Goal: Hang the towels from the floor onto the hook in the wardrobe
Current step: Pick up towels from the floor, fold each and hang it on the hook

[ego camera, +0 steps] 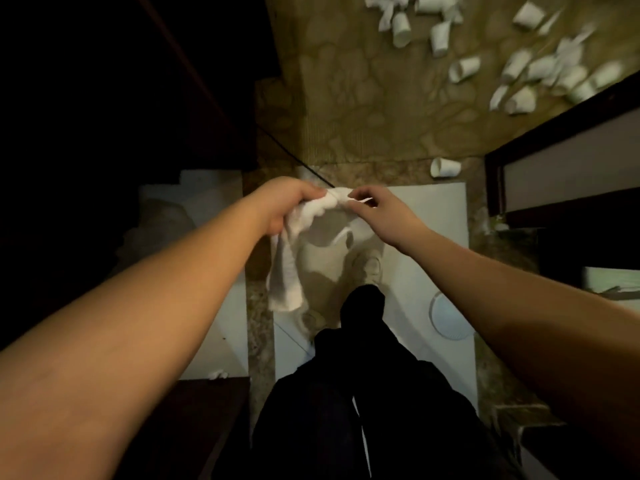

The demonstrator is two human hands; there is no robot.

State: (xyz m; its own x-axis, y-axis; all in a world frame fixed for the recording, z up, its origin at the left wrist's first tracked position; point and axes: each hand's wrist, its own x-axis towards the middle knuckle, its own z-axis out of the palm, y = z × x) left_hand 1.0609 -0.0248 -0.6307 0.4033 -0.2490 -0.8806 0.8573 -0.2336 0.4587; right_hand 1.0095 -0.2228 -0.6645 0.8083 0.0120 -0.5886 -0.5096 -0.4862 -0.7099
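White towel (pixel 289 271) pinched by left hand (pixel 284 206) and right hand (pixel 377 211), above floor.

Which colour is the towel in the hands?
White; the towel shows best in the head view.

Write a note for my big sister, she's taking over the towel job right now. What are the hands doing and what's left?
Left hand: grips the white towel by its bunched top edge; the rest hangs down.
Right hand: fingers pinch the same top edge beside the left hand.
The towel is off the floor, held in front of the body, above the person's shoes.
No hook shows in this view, and the area to the left is too dark to read.
Done: one towel picked up.
Left: hang it on the wardrobe hook, then check the floor for more towels.
Paper cups are scattered on the carpet ahead.
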